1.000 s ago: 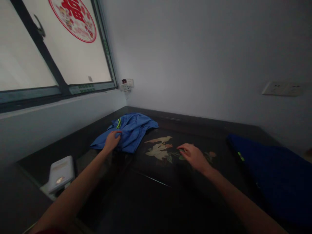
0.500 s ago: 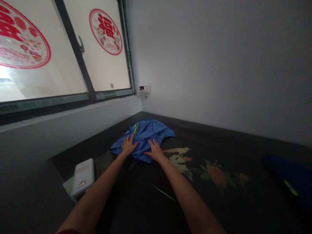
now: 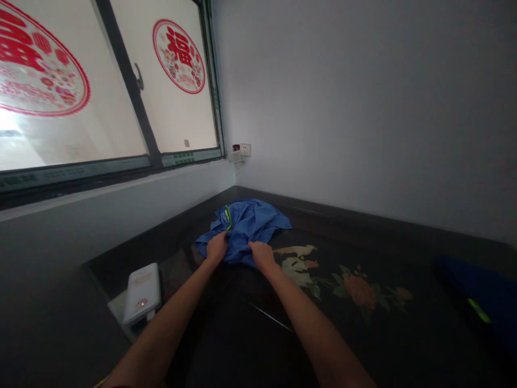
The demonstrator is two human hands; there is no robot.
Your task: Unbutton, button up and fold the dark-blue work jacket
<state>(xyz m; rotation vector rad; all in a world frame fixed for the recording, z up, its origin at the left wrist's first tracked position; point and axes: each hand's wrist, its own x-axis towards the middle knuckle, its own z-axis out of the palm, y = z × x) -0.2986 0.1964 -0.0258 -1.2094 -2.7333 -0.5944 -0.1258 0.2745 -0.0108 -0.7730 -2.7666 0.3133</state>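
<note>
A crumpled blue garment (image 3: 258,218) with a yellow-green stripe lies near the far corner of a dark glossy tabletop (image 3: 226,334). Its near left edge is pinched by my left hand (image 3: 217,247), just below the stripe. My right hand (image 3: 262,254) grips the near edge of the same cloth, a short way to the right. Both sets of fingers are curled closed, and the fingertips are partly hidden in the folds. What kind of garment it is I cannot tell from the bunched shape.
A white box-like device (image 3: 142,293) rests on the left by my forearm. Dark blue cloth (image 3: 476,302) with a yellow-green strip lies at the right. Painted flowers (image 3: 359,291) decorate the surface. Walls, a window (image 3: 177,118) and sockets (image 3: 244,150) border the corner.
My hands have gone from spread flat on the blue garment to closed on its near edge. The cloth's left part has been drawn inward and bunched.
</note>
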